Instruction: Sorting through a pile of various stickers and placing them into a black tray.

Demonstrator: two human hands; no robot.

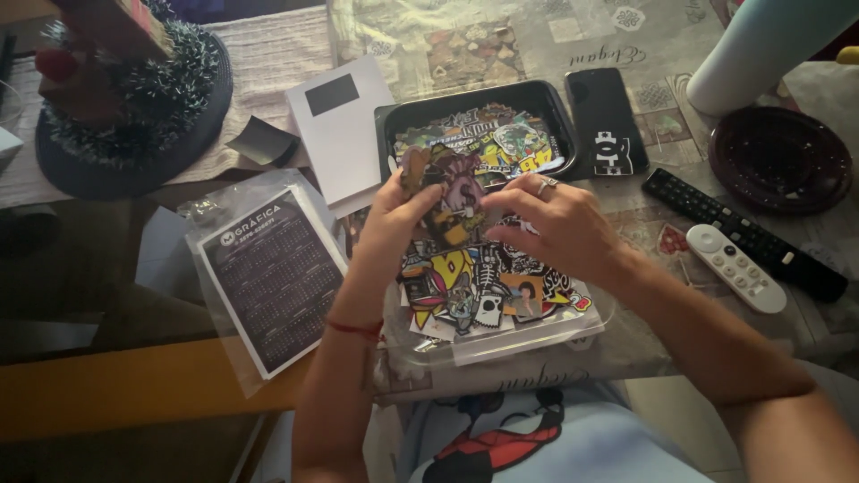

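My left hand (394, 219) and my right hand (550, 224) meet over the table and together pinch a colourful cut-out sticker (452, 192), held up between the fingers. A ring sits on one finger of my right hand; a red string circles my left wrist. Beneath both hands lies a clear plastic tray (591, 326) heaped with several more stickers (474, 286). Just beyond the hands a black tray (559, 112) holds another pile of bright stickers (492, 143).
A black phone (608, 121) lies right of the black tray. A black remote (743, 233) and a white remote (734, 268) lie at right, near a dark round dish (778, 161). A bagged dark calendar card (273, 277) and a white card (344, 125) lie at left.
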